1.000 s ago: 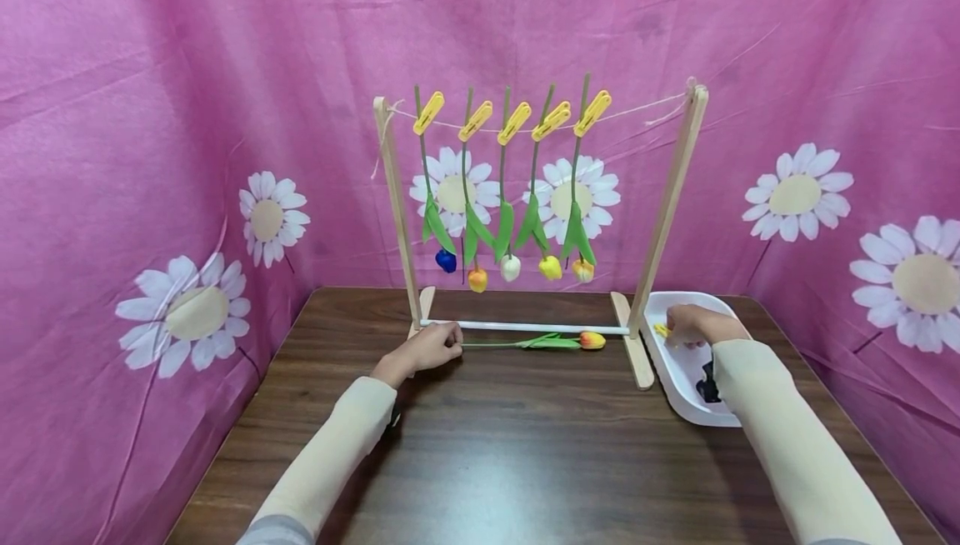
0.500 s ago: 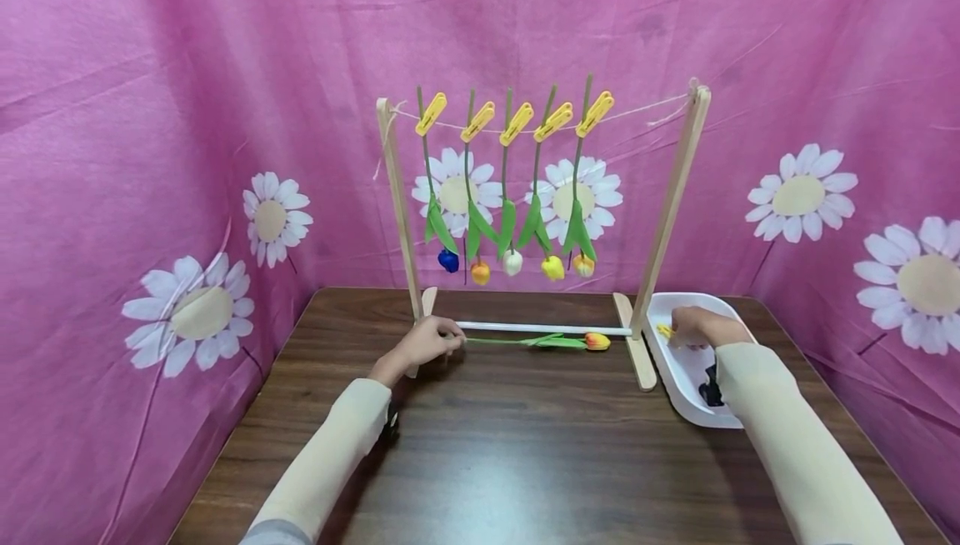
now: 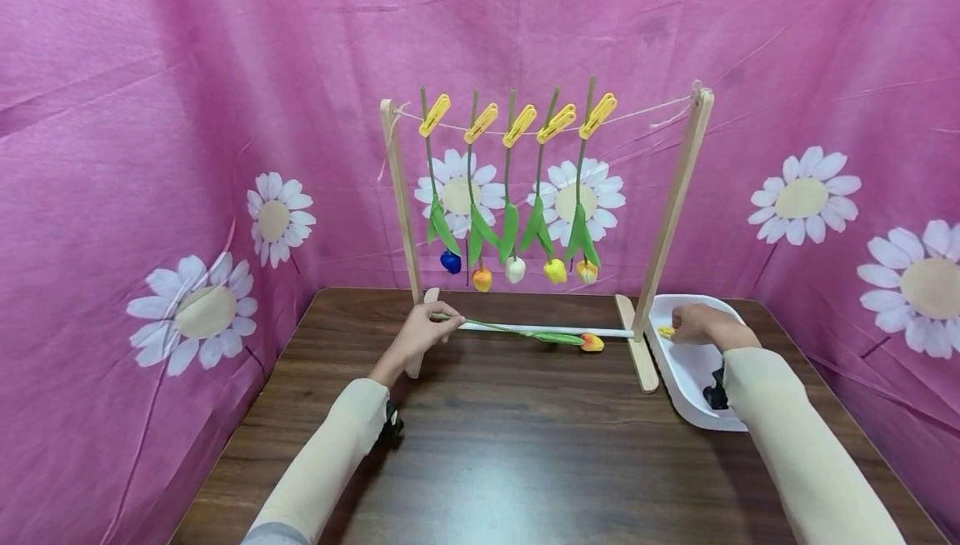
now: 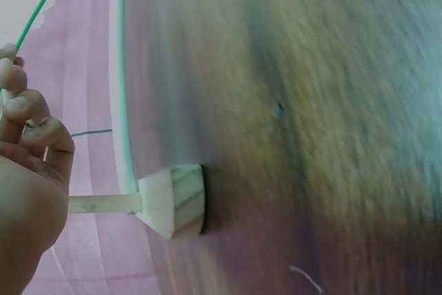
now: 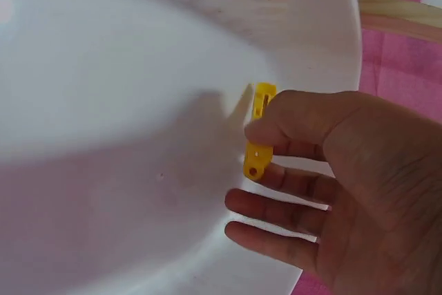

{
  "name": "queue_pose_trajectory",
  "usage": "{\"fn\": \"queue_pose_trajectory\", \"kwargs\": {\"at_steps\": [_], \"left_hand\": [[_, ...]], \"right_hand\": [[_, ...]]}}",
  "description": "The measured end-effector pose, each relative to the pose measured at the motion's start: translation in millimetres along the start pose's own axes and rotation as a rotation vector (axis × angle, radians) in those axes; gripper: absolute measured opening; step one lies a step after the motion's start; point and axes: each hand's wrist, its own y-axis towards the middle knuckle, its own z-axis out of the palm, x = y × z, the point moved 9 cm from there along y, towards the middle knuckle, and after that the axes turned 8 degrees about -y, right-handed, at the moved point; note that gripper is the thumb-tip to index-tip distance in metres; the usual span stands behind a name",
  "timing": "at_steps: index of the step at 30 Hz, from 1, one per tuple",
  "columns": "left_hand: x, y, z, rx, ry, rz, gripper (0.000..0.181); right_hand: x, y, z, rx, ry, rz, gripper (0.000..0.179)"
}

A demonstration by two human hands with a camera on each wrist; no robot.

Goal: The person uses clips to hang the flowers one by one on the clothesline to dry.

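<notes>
My left hand (image 3: 424,332) pinches the stem end of an artificial tulip (image 3: 592,342) with an orange-yellow bloom, by the rack's left foot. The stem runs rightward from the fingers, with its stem end raised and the bloom low near the right foot. In the left wrist view the green stem (image 4: 43,3) rises from the fingertips. Inside the white tray (image 3: 678,399), my right hand (image 3: 708,327) pinches a yellow clothespin (image 5: 259,160) between thumb and fingers, as the right wrist view shows. The other fingers of that hand stay extended.
A wooden rack (image 3: 672,212) carries a string (image 3: 648,111) where several tulips hang upside down from yellow clothespins (image 3: 519,126). Its white crossbar (image 3: 540,330) lies low behind the held tulip. A pink flowered cloth (image 3: 480,20) encloses the table (image 3: 480,453).
My left hand has lifted the tulip's stem end off the table, so the stem now slopes. The right hand stays in the tray at the clothespin.
</notes>
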Motion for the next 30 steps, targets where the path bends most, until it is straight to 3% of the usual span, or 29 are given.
{"fn": "queue_pose_trajectory", "kwargs": {"at_steps": [5,12,16,20,30], "left_hand": [[-10.5,-0.4,0.8,-0.007,-0.149,0.042,0.023],[-30.8,-3.1,5.3,-0.007,-0.344,0.163,0.016],[-43.3,-5.4,11.3,0.049,-0.419,0.262,0.018],[-53.7,-8.1,18.0,0.103,-0.475,0.313,0.022],[-77.3,-9.5,23.5,-0.017,-0.550,0.316,0.027]], "right_hand": [[-7.4,-5.0,-6.9,-0.063,0.001,0.041,0.025],[-10.6,-9.9,-23.0,-0.204,0.060,0.061,0.035],[-7.2,-14.4,-33.1,-0.278,0.101,0.043,0.034],[-6.0,-19.7,-41.5,-0.333,0.157,0.045,0.037],[4.2,-37.0,-62.8,-0.426,0.350,0.007,0.035]]}}
